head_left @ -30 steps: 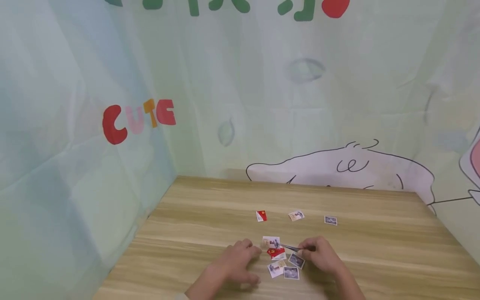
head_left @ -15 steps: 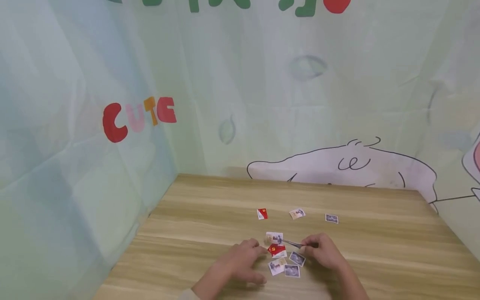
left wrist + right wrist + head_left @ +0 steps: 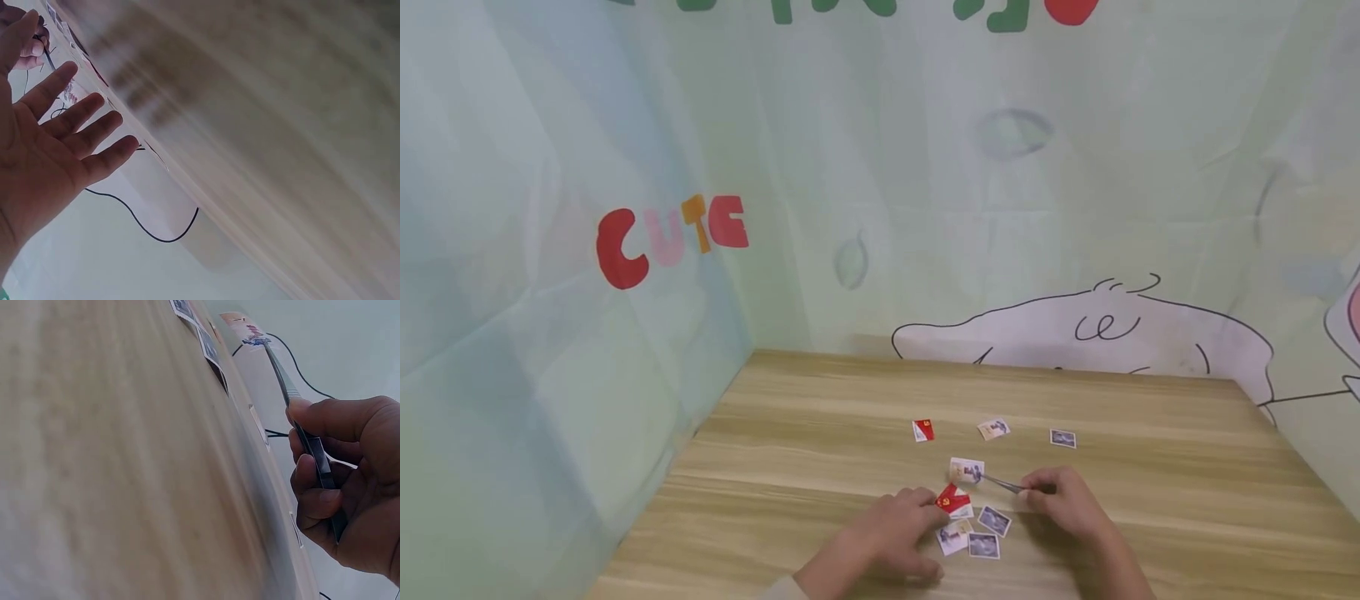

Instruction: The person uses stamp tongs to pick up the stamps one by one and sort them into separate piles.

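Note:
My right hand (image 3: 1070, 504) pinches metal tweezers (image 3: 284, 378) between thumb and fingers. The tweezers' tips hold a pale stamp (image 3: 966, 469) by its right edge, and the right wrist view shows that stamp raised off the table. My left hand (image 3: 898, 531) hovers low with its fingers spread, as the left wrist view shows, and holds nothing. Its fingertips overlap the left side of a red-and-white stamp (image 3: 953, 502) in the head view. Just below lie another pale stamp (image 3: 953, 538) and two grey-purple stamps, one upper (image 3: 995, 521) and one lower (image 3: 984, 546).
Farther back on the wooden table (image 3: 820, 400) three stamps lie spaced in a row: a red one (image 3: 923, 430), a pale one (image 3: 994, 429) and a grey-purple one (image 3: 1063, 437). A printed cloth (image 3: 925, 167) hangs behind and to the left.
The pale stamp in the tweezers has moved right and slightly away from the pile, along with my right hand. My left hand has shifted right, toward the red-and-white stamp.

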Demonstrator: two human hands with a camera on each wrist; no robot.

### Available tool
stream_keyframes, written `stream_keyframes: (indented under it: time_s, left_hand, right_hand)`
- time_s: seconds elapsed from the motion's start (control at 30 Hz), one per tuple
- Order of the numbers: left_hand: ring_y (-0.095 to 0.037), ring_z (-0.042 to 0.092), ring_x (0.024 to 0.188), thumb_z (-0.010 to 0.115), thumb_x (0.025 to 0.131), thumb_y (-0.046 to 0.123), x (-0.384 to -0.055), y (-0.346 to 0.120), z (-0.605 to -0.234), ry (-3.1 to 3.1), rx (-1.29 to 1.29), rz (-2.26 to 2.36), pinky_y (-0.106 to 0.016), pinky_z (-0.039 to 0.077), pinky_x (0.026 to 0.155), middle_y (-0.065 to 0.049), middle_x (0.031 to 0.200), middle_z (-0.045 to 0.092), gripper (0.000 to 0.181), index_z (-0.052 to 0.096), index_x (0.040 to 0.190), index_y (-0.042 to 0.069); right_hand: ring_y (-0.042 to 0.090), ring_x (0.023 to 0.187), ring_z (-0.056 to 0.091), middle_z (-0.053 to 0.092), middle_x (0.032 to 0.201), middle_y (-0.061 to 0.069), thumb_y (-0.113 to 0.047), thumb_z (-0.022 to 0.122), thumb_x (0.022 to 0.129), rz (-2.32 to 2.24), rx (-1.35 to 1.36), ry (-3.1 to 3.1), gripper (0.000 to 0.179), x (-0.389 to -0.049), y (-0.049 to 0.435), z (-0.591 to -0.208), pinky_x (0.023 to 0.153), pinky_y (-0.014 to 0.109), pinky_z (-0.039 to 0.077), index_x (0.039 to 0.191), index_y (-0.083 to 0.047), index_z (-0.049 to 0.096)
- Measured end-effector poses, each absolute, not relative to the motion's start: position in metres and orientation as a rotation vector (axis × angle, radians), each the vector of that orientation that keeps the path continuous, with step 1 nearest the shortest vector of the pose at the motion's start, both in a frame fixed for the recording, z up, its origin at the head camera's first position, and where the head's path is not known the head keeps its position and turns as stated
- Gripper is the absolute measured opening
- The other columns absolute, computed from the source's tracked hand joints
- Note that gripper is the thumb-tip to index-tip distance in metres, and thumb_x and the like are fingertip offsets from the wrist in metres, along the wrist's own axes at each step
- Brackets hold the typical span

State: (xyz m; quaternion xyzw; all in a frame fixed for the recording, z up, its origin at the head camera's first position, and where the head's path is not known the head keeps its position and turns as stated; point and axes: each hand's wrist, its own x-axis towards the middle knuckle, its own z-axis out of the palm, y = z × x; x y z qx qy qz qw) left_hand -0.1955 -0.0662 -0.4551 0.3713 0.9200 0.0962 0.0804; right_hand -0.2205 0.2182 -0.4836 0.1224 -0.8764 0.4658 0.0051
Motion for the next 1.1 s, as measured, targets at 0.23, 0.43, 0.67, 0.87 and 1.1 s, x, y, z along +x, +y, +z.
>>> stream_keyframes:
  time_s: [0.23, 0.43, 0.67, 0.87, 1.1]
  left_hand:
    - [-0.016, 0.042, 0.119, 0.071, 0.072, 0.045, -0.198, -0.061, -0.456, 2.768, 1.120, 0.272, -0.039, 0.039, 0.094, 0.000, 0.133, 0.046, 0.054, 0.060, 0.120, 0.023]
    - [-0.018, 0.043, 0.120, 0.069, 0.075, 0.038, -0.201, -0.058, -0.457, 2.766, 1.159, 0.270, -0.041, 0.041, 0.092, 0.000, 0.132, 0.048, 0.049, 0.061, 0.120, 0.022]
    - [-0.016, 0.043, 0.119, 0.069, 0.075, 0.040, -0.202, -0.056, -0.458, 2.747, 1.190, 0.214, -0.040, 0.041, 0.091, 0.003, 0.128, 0.049, 0.047, 0.061, 0.118, 0.022]
    - [-0.016, 0.045, 0.117, 0.070, 0.075, 0.039, -0.202, -0.055, -0.461, 2.748, 1.198, 0.181, -0.039, 0.043, 0.089, 0.003, 0.126, 0.050, 0.046, 0.062, 0.116, 0.023]
    - [-0.017, 0.043, 0.119, 0.069, 0.075, 0.040, -0.202, -0.055, -0.464, 2.760, 1.211, 0.145, -0.037, 0.040, 0.092, 0.002, 0.127, 0.050, 0.048, 0.061, 0.118, 0.023]
  right_hand:
    - [0.020, 0.074, 0.054, 0.064, 0.082, 0.006, -0.004, 0.068, 0.077, 1.501, 0.334, -2.736, 0.013, -0.223, 0.226, -0.483, 0.066, 0.030, 0.046, 0.088, 0.003, 0.068]
    - [0.019, 0.072, 0.054, 0.064, 0.080, 0.006, -0.005, 0.068, 0.078, 1.479, 0.284, -2.748, 0.011, -0.224, 0.233, -0.484, 0.065, 0.030, 0.045, 0.087, 0.002, 0.068]
    - [0.019, 0.073, 0.054, 0.064, 0.081, 0.006, -0.005, 0.068, 0.078, 1.491, 0.206, -2.742, 0.011, -0.227, 0.238, -0.484, 0.066, 0.030, 0.045, 0.086, 0.002, 0.068]
    - [0.019, 0.076, 0.053, 0.063, 0.082, 0.006, -0.006, 0.068, 0.078, 1.485, 0.109, -2.761, 0.013, -0.229, 0.242, -0.487, 0.069, 0.033, 0.044, 0.089, 0.002, 0.068]
    - [0.020, 0.075, 0.053, 0.062, 0.084, 0.008, -0.009, 0.067, 0.080, 1.456, 0.056, -2.777, 0.017, -0.233, 0.245, -0.488, 0.065, 0.034, 0.045, 0.092, 0.004, 0.067]
